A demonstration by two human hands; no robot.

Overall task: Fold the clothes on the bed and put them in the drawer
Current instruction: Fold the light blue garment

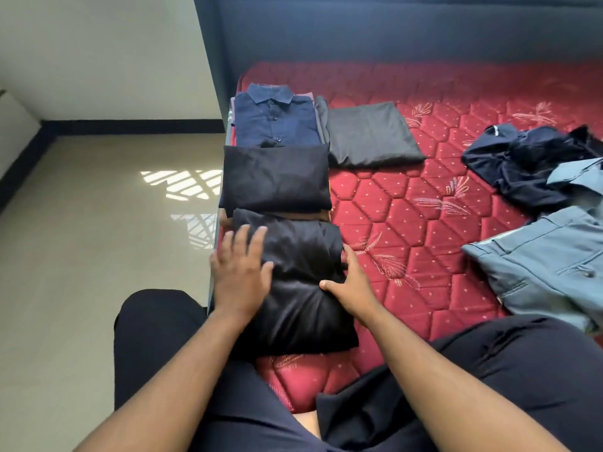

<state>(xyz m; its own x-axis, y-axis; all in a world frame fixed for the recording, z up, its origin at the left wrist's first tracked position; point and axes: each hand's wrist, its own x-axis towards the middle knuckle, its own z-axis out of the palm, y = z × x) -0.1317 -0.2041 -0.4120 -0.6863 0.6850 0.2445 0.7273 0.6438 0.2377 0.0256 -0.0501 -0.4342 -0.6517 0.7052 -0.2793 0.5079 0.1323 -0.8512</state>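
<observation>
Bed point(424, 197) takes up the right side: red quilted mattress, hexagon stitching, small pale dots and feathery leaf motifs. Dark blue-grey padded headboard point(391, 31) runs across the top, its left end standing against the wall. Wall point(98, 53) on the left is plain off-white, with a black skirting point(130, 127) along its base. Floor point(81, 239) is glossy beige tile. Sunlight patches point(182, 184) with a grille-like shadow pattern lie on the floor beside the bed edge.

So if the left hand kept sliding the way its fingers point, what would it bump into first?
The left hand lies flat on the nearest folded black garment, fingers pointing up the bed. Going straight on, it would likely meet the next folded dark garment first, with the navy button shirt beyond it.
</observation>
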